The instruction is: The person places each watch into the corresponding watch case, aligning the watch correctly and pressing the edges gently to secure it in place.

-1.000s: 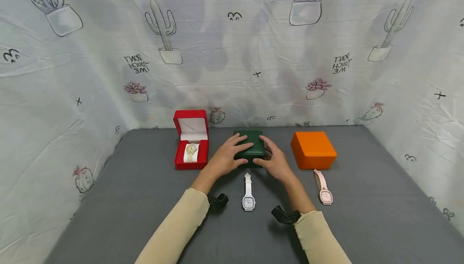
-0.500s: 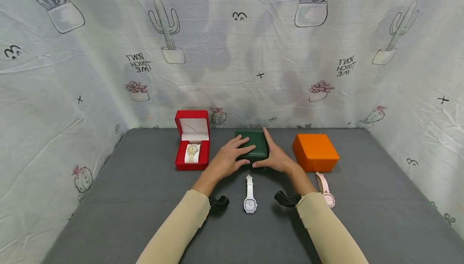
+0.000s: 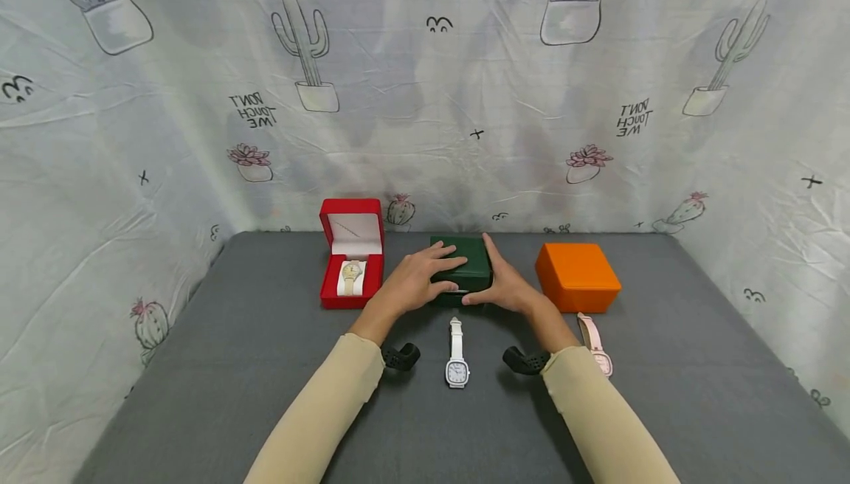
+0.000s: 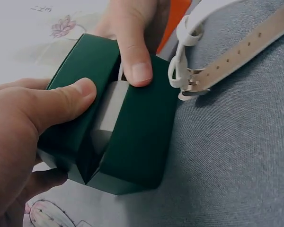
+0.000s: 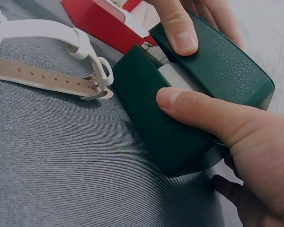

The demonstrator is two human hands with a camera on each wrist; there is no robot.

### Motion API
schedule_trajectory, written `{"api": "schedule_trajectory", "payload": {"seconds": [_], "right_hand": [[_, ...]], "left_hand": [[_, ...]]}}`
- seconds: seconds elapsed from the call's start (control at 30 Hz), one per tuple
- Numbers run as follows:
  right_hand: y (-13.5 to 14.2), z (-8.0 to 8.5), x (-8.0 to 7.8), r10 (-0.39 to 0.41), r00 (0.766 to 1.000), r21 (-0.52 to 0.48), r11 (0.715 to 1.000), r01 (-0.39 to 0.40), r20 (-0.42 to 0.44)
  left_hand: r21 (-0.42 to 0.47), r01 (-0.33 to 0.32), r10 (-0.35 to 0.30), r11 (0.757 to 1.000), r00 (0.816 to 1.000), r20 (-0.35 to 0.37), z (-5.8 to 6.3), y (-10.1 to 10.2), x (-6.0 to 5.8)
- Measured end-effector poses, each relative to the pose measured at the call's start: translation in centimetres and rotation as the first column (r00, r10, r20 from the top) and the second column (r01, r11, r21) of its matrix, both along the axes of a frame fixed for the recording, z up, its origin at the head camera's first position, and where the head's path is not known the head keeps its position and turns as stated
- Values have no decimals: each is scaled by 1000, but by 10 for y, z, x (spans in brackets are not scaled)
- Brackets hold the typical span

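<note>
- Head view: dark-green leather-look box (image 3: 474,257), rectangular, smooth top. Sits on the grey cloth-covered surface (image 3: 425,440), between both hands.
- Left hand (image 3: 412,277) grips it from its left, fingers spread over the top. Right hand (image 3: 510,288) grips it from its right, fingers and thumb well apart along the side.
- White wristwatch with white strap (image 3: 456,355) lies on the near side of both hands, between the forearms. Red hinged box (image 3: 372,281), lid raised, pale-strapped gold-tone watch (image 3: 350,275) inside: left of left hand. Orange box (image 3: 578,270): right of right hand. Pink-strapped watch (image 3: 594,340): by right forearm, partly behind sleeve.
- Left wrist view: box ajar, wedge gap at the front between lid (image 4: 87,61) and base (image 4: 144,127); pale cushion (image 4: 111,106) shows inside. Left thumb pressed on lid front, other fingers around behind. Right thumb on base, at the gap edge. White strap and buckle just beside the base.
- Right wrist view: lid grainy, slightly glossy. Right thumb flat on base front, other fingers partly hidden behind. Left thumb on lid.
</note>
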State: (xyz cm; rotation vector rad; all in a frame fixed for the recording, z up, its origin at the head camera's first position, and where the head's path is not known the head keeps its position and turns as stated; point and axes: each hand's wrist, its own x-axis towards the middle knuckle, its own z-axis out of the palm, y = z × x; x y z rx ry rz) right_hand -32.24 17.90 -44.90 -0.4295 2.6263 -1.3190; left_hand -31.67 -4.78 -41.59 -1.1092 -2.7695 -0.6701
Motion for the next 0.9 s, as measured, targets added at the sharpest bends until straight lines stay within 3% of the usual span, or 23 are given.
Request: {"api": "schedule_trajectory", "payload": {"seconds": [0.1, 0.23, 0.37, 0.6, 0.73, 0.9], "right_hand": [[-1, 3, -1, 8, 1000, 8, 1000, -8, 1], [-2, 6, -1, 20, 1000, 15, 1000, -19, -9], [-2, 7, -2, 24, 1000, 14, 1000, -24, -14], [-1, 6, -2, 25, 999, 25, 999, -24, -32], [-2, 6, -1, 26, 999, 8, 1000, -26, -21], [-2, 6, 1, 5, 1000, 13, 1000, -5, 8]], "left_hand": [[32, 16, -15, 999, 999, -37, -2, -1, 2], [71, 69, -54, 995, 980, -193, -12, -2, 5], [15, 102, -92, 995, 943, -318, -18, -2, 5], [-108, 123, -156, 986, 905, -395, -10, 0, 6], [-164, 102, -168, 981, 870, -464, -12, 2, 8], [-131, 77, -139, 988, 807, -574, -15, 3, 12]]}}
